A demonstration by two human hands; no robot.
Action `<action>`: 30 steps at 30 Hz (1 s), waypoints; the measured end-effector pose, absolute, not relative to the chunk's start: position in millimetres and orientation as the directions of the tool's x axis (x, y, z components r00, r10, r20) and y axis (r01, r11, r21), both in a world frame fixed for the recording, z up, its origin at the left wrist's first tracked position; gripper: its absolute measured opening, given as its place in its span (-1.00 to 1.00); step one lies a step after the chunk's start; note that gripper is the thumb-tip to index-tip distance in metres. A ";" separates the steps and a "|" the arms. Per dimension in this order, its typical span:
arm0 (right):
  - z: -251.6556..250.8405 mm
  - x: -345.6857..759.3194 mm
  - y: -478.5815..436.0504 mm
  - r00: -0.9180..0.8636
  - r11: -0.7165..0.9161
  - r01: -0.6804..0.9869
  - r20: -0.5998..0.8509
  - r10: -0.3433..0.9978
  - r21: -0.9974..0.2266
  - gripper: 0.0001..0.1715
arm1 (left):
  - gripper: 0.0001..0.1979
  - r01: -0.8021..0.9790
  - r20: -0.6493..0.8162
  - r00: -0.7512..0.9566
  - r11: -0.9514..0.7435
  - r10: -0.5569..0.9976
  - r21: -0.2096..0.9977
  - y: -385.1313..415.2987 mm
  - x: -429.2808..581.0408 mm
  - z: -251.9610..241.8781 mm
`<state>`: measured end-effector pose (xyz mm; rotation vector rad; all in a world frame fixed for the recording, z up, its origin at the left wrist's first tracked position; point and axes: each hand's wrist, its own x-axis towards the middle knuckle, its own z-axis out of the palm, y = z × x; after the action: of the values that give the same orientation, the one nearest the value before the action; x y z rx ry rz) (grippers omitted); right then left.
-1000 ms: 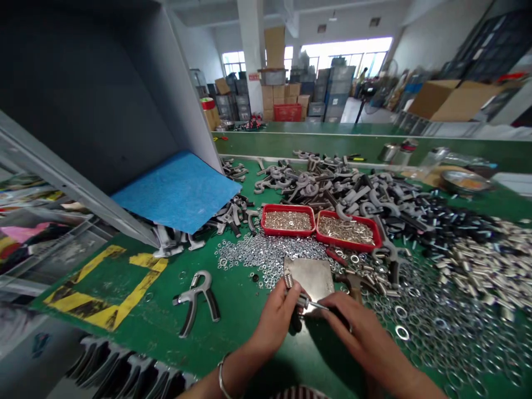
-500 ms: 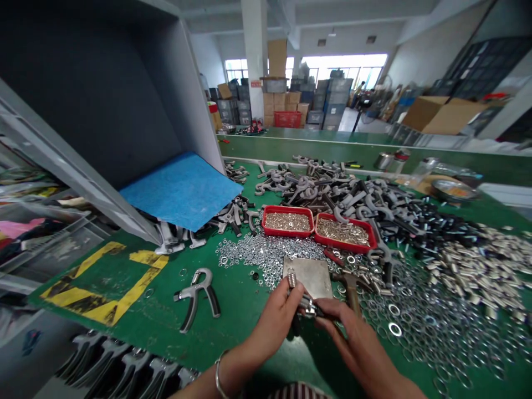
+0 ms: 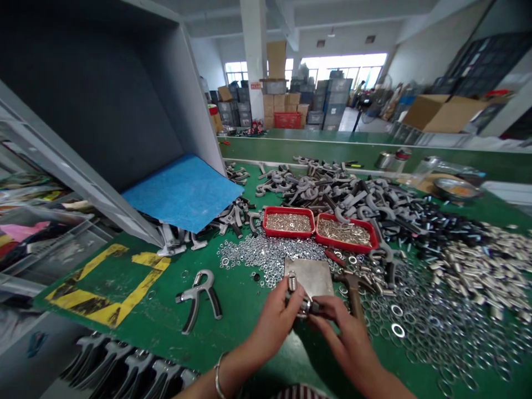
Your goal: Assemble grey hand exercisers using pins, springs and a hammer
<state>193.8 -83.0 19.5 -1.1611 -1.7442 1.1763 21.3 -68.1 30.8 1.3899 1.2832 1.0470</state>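
Presently, my left hand [image 3: 272,327] gripped a steel coil spring [image 3: 292,282], my right hand [image 3: 343,338] pinching its end over a square steel plate [image 3: 311,275].

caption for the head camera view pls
Left hand and right hand hold a coil spring over a steel plate, amid loose washers and hand-gripper parts on a green bench

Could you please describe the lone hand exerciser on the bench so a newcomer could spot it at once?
On the green bench, find the yellow-taped square. Just right of it lies a grey-and-black spring hand exerciser, alone on bare mat, unlike the heaped parts beyond.
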 end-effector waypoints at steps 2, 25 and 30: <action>15.2 200.5 -83.5 -0.384 0.406 0.458 0.236 0.892 -0.790 -0.74 | -0.74 0.079 -0.074 0.119 0.065 0.990 0.995 -68.3 22.4 34.7; 25.5 194.0 -79.7 -0.456 0.386 0.629 0.081 0.886 -0.675 -0.54 | -0.75 0.191 -0.109 0.141 0.081 0.984 0.978 -77.1 18.5 36.7; 21.5 170.6 -90.4 -0.402 -0.188 0.201 -0.256 0.879 -0.961 -0.36 | -0.78 0.356 0.071 0.145 -0.119 0.987 0.927 -79.1 11.5 31.3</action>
<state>170.6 -90.4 21.5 -1.2641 -1.5384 1.6376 11.5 -79.1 31.3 1.6124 1.3260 0.9812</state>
